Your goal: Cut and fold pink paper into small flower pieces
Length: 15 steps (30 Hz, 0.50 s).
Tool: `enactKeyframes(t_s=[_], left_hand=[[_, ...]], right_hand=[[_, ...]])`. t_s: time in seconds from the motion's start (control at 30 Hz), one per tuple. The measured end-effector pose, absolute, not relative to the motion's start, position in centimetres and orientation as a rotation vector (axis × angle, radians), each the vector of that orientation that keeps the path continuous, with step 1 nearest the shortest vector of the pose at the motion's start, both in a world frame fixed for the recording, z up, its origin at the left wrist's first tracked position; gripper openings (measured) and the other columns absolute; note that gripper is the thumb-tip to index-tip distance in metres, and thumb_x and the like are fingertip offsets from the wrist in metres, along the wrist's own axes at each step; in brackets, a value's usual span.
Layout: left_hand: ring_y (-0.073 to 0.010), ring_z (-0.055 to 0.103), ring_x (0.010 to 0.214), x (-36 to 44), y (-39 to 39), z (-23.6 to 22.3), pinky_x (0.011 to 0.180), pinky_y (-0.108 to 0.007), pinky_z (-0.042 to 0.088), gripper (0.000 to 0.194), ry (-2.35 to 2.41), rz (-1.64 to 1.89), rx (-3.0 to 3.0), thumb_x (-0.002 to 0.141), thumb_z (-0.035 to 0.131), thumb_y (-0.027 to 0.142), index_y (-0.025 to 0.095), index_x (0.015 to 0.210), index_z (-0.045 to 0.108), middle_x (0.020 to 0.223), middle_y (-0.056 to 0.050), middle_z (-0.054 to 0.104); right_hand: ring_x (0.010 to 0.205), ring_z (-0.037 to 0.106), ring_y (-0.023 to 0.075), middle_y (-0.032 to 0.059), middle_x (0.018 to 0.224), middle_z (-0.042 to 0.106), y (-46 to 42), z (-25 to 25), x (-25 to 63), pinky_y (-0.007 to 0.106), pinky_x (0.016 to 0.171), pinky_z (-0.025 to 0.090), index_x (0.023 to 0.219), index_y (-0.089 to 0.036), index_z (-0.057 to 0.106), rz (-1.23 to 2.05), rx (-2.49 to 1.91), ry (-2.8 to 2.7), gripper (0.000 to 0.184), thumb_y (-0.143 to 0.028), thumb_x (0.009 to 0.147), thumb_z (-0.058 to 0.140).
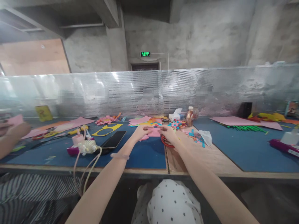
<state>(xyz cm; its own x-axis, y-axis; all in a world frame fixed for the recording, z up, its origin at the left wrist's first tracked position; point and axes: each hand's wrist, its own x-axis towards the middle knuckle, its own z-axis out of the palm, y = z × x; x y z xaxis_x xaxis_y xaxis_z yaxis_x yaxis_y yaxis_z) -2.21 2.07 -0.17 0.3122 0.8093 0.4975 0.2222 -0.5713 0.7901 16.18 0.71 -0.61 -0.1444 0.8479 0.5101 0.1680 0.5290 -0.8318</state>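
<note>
A piece of pink paper (pixel 154 133) is spread between my two hands over the front of the blue mat. My left hand (pixel 140 132) has its fingers closed on the paper's left side, and my right hand (pixel 167 132) pinches the right side. The fingertips nearly meet along the far edge. Just under my right wrist lie red loops (pixel 165 142), perhaps scissor handles, partly hidden. More pink and orange sheets (pixel 140 120) are stacked behind my hands. A flower of pink and blue paper (pixel 177 124) rests beyond my right hand.
Left of me are a black phone (pixel 115 139), a power strip with cables (pixel 87 146) and a yellow sheet with cut holes (pixel 107 129). On the right stand a bottle (pixel 190 116) and tissues (pixel 175 115). Another person's hand (pixel 17 130) works at far left. A perforated metal panel (pixel 116 93) closes the back.
</note>
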Motion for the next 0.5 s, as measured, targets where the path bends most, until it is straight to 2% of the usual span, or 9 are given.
enactKeyframes(t_s=[0.3, 0.5], left_hand=[[-0.015, 0.058, 0.072, -2.23, 2.54, -0.48, 0.069, -0.028, 0.045, 0.035, 0.883, 1.247, 1.939, 0.06, 0.066, 0.027, 0.014, 0.093, 0.064, 0.08, -0.006, 0.066], [-0.0133, 0.058, 0.067, -2.13, 2.3, -0.36, 0.068, -0.028, 0.046, 0.035, 0.863, 1.25, 1.906, 0.06, 0.065, 0.025, 0.012, 0.093, 0.065, 0.079, -0.006, 0.067]], right_hand=[[0.062, 0.053, 0.0111, 0.0029, 0.069, 0.061, 0.33, -0.27, 16.14, 0.024, 0.06, 0.042, 0.087, -0.013, 0.065, 0.731, -0.911, -1.612, 0.031, -0.025, 0.059, 0.062], [0.064, 0.054, 0.0116, 0.0034, 0.071, 0.063, 0.26, -0.15, 16.17, 0.025, 0.062, 0.043, 0.086, -0.013, 0.065, 0.735, -0.91, -1.604, 0.03, -0.025, 0.059, 0.064]])
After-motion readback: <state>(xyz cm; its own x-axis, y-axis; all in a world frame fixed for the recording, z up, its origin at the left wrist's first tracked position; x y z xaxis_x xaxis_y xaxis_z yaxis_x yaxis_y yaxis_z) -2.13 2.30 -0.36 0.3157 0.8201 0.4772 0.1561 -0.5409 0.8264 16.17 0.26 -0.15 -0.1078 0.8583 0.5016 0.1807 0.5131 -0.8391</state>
